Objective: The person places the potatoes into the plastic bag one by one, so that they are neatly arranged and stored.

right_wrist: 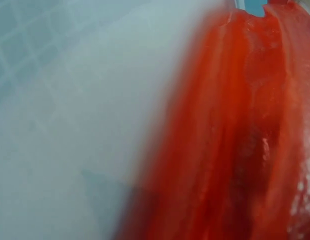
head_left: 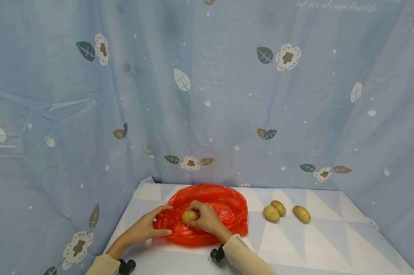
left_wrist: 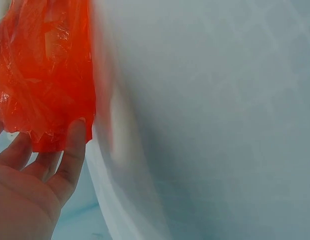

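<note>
I see the left hand (head_left: 141, 230), fingers spread, touching the left side of a red plastic bag (head_left: 239, 214), and the right hand (head_left: 209, 218) pinching a potato (head_left: 189, 218) within its opening. The right sleeve (head_left: 249, 259) bears lettering too small to read; rightward, three loose potatoes (head_left: 271, 214) lie on the tabletop (head_left: 330, 248), below curtain (head_left: 227, 95) script reading "but it's always beautiful".

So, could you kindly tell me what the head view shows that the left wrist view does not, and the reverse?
Only the head view shows the right hand holding a potato at the red bag, and three loose potatoes on the table. Only the left wrist view shows a low close-up of the bag's side. Both show the left hand touching the bag.
</note>
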The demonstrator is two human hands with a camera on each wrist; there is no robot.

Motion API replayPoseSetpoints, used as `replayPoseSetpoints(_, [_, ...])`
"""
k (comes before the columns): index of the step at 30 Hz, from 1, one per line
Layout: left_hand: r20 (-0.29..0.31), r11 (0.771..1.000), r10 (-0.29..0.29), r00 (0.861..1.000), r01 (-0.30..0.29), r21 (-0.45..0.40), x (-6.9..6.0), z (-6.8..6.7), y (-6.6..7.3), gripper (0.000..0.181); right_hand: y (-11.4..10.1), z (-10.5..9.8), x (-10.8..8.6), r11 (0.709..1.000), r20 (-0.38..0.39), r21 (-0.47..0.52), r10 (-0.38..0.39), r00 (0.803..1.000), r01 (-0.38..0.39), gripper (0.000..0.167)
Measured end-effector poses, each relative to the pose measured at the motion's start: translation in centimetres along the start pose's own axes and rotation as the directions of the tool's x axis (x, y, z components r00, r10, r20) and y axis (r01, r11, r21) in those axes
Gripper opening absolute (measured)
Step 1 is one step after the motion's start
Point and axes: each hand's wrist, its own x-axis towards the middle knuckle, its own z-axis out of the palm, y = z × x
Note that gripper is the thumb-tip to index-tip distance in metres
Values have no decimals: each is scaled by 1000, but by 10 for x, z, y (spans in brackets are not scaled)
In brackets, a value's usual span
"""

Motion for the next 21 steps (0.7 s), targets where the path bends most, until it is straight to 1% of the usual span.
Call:
replayPoseSetpoints(4, [0, 1000, -7, 1000, 7, 1, 1, 1, -1, 74, -1, -4, -1, 1000, 23, 7, -3, 1000, 3, 45])
replayPoseSetpoints(8, [5, 1000, -3, 1000, 3, -1, 1, 1, -1, 74, -1, -11, -2, 999, 28, 29, -18, 999, 17, 45])
replayPoseSetpoints(11, [4, 1000, -1, 1000, 1, 4, 1, 1, -2, 74, -1, -20, -4, 997, 28, 70, -40, 999, 38, 45])
replayPoseSetpoints(14, [1, 1000, -1, 1000, 1, 3, 1, 1, -2, 74, -1, -31, -7, 994, 29, 99, -46, 999, 43, 43])
replayPoseSetpoints(21, [-9, 1000, -9, 1000, 9, 1, 2, 0, -4, 74, 3, -59, -16, 998, -9, 59, -30, 1000, 30, 39])
